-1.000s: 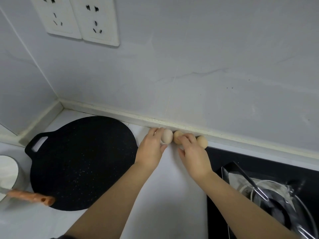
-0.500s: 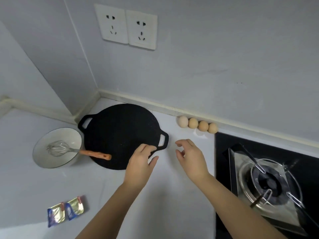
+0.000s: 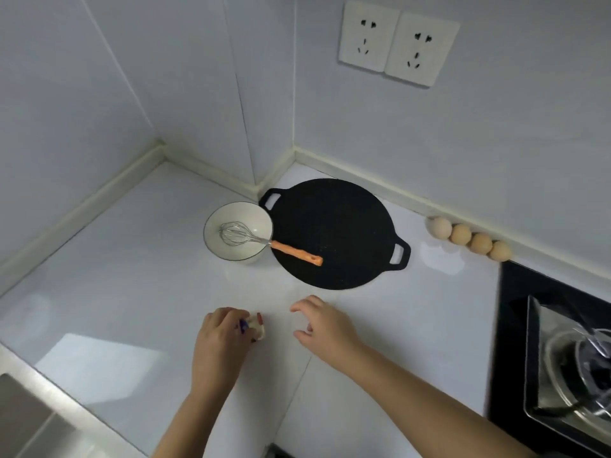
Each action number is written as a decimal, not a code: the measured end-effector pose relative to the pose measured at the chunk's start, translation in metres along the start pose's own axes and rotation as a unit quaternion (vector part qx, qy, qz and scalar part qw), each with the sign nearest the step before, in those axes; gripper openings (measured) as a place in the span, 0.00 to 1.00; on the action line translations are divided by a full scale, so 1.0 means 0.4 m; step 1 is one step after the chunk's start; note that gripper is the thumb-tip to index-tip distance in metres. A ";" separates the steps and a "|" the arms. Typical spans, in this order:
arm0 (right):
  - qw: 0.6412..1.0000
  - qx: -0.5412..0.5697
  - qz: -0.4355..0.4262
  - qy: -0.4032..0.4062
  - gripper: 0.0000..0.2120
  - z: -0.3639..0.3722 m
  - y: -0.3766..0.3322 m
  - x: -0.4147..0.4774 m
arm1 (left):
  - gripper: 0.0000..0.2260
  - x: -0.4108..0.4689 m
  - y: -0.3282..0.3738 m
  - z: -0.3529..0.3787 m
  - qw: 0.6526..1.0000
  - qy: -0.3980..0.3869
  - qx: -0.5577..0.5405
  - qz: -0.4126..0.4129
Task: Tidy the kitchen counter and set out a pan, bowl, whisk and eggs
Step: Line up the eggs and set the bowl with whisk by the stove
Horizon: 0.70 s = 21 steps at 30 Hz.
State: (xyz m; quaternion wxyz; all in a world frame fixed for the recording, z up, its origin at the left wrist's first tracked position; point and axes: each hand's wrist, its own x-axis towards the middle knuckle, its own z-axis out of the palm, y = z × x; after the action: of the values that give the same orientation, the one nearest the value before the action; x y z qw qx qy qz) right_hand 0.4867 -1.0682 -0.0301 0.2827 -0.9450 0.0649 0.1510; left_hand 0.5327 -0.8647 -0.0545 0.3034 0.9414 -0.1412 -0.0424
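Observation:
A flat black pan [image 3: 334,233] with two loop handles lies on the white counter [image 3: 132,276] near the corner. Left of it stands a white bowl [image 3: 231,219] holding a wire whisk [image 3: 264,241]; the whisk's orange handle reaches over the pan. Several tan eggs [image 3: 469,239] sit in a row against the back wall's ledge. At the counter's front, my left hand [image 3: 221,342] grips small foil packets [image 3: 256,327], which its fingers mostly hide. My right hand [image 3: 325,325] hovers just to their right, fingers loosely curled, holding nothing.
A black gas hob [image 3: 555,342] with a steel burner fills the right side. A steel sink edge [image 3: 29,411] shows at the lower left. Two wall sockets [image 3: 396,44] sit above the pan.
Both hands left the eggs at the wall and drew back to the counter's front. My left hand has closed on the foil packets. The view swung left and pulled back.

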 end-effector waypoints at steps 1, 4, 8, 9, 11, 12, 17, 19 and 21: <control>1.000 -0.006 -0.016 -0.016 0.19 0.010 -0.016 0.008 | 0.09 -0.001 -0.020 -0.003 1.000 0.004 0.003 0.003; 0.996 -0.028 -0.067 -0.046 0.21 0.048 -0.073 0.038 | 0.14 -0.010 -0.079 -0.020 1.000 0.009 0.016 0.004; 0.992 -0.048 -0.105 -0.042 0.20 0.078 -0.119 0.072 | 0.15 -0.013 -0.126 -0.029 0.999 -0.002 0.030 0.021; 0.992 -0.055 -0.110 -0.041 0.20 0.082 -0.125 0.077 | 0.15 -0.011 -0.129 -0.031 0.999 -0.007 0.028 0.020; 0.989 -0.075 -0.119 -0.044 0.20 0.092 -0.127 0.084 | 0.16 -0.005 -0.131 -0.031 0.999 -0.016 0.028 0.025; 0.988 -0.085 -0.121 -0.047 0.19 0.095 -0.127 0.086 | 0.16 -0.003 -0.131 -0.032 0.999 -0.017 0.029 0.030; 0.988 -0.091 -0.116 -0.037 0.18 0.094 -0.117 0.082 | 0.14 0.007 -0.122 -0.031 0.998 -0.011 0.028 0.052; 0.991 -0.077 -0.107 -0.021 0.18 0.077 -0.098 0.068 | 0.14 0.010 -0.108 -0.023 0.997 -0.009 0.020 0.069; 0.994 -0.065 -0.089 -0.004 0.18 0.057 -0.071 0.052 | 0.14 0.014 -0.089 -0.015 0.996 -0.019 0.018 0.083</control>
State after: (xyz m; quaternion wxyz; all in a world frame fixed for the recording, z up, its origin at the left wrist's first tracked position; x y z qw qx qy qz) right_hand 0.5065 -1.0325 -0.0402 0.2332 -0.9627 -0.0304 0.1335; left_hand 0.5476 -0.8355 -0.0703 0.2863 0.9306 -0.2256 -0.0323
